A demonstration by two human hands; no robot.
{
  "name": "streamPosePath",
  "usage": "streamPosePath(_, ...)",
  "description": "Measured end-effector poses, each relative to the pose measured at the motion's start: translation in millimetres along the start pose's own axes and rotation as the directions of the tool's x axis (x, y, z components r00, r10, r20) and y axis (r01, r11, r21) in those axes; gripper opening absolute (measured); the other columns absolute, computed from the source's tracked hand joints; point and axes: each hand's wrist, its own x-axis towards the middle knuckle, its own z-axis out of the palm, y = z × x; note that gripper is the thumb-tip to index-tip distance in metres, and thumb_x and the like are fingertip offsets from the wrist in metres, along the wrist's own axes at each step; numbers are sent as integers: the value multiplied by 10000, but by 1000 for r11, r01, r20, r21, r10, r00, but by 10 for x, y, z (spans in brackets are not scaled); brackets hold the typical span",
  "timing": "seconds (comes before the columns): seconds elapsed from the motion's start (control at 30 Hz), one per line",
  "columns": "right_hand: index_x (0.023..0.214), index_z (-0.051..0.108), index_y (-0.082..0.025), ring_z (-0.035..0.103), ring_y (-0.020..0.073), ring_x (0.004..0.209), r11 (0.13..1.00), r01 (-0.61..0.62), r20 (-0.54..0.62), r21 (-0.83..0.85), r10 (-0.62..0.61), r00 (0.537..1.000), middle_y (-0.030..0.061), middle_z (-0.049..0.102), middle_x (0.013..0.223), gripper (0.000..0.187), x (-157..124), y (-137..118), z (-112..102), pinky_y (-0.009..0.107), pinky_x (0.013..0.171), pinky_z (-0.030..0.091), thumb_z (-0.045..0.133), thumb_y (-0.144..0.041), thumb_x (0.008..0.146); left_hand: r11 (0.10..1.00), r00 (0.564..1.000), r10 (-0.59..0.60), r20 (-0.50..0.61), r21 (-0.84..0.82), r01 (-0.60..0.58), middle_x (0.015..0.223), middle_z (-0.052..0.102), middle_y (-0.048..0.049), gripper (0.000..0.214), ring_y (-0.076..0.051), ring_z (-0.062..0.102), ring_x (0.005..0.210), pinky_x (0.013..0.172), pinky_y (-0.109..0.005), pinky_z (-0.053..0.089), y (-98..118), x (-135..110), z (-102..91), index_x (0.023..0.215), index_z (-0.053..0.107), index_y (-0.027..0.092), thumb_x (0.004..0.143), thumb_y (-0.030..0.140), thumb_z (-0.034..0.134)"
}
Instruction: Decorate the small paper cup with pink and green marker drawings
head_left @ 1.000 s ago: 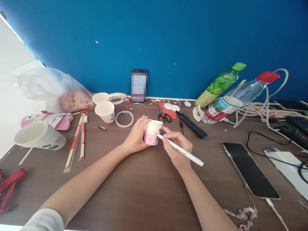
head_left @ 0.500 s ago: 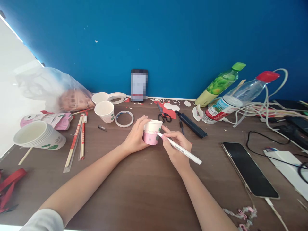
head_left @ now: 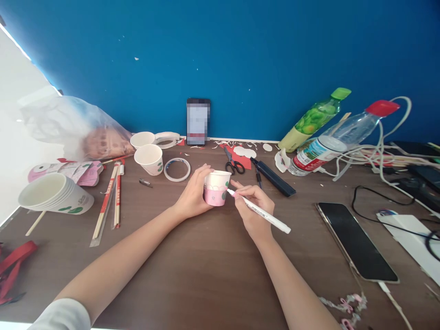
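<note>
While left hand clamps pink-banded cup, right hand pinches white marker.
Grip on cup's left likely steadies it; marker tip sits at cup's right edge.

We record one garment in view: a white sleeve on the left arm, at the left part of the surface's near edge. We find its hem rounded, smooth and loose, with pale grey shading; the cloth is blurred, and we cannot tell its weave. Below the hem, we note the left forearm bare and slim, tapering to the wrist. We find the right forearm equally bare and slim. We observe the left hand and right hand ungloved, with slender fingers.
</note>
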Motion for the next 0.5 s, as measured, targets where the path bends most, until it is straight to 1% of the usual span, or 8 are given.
streamPosePath(0.1,674,557,-232,726,276,980,1000,18,8,7,-18,1000,-11,664,700,145,6,11,-5,491,1009,497,632,-124,736,1000,1000,-4,0,0,4,1338,483,-179,786,-365,414,1362,1097,-565,388,2,2,0,1343,294,210,727,339,763)
streamPosePath(0.2,666,549,-227,734,275,952,1000,23,23,2,-23,999,-21,648,678,150,7,18,-13,515,1028,474,623,-116,734,1000,1000,4,-5,-6,-4,1342,483,-183,790,-367,416,1361,1095,-563,390,0,1,1,1347,289,202,728,339,759)
streamPosePath(0.37,649,550,-217,741,270,914,999,36,40,22,-37,999,-24,631,649,150,16,13,-27,510,1002,493,624,-116,731,1000,1000,7,-7,-8,-7,1352,484,-192,825,-369,419,1361,1099,-557,387,-21,-5,6,1364,276,191,722,364,764)
streamPosePath(0.5,662,558,-225,735,272,941,999,37,-10,33,-37,999,-15,652,655,146,24,0,-36,464,926,544,621,-139,761,1000,1000,-12,14,0,12,1402,447,-209,868,-369,410,1373,1108,-550,382,-34,-14,6,1384,262,188,708,370,775)
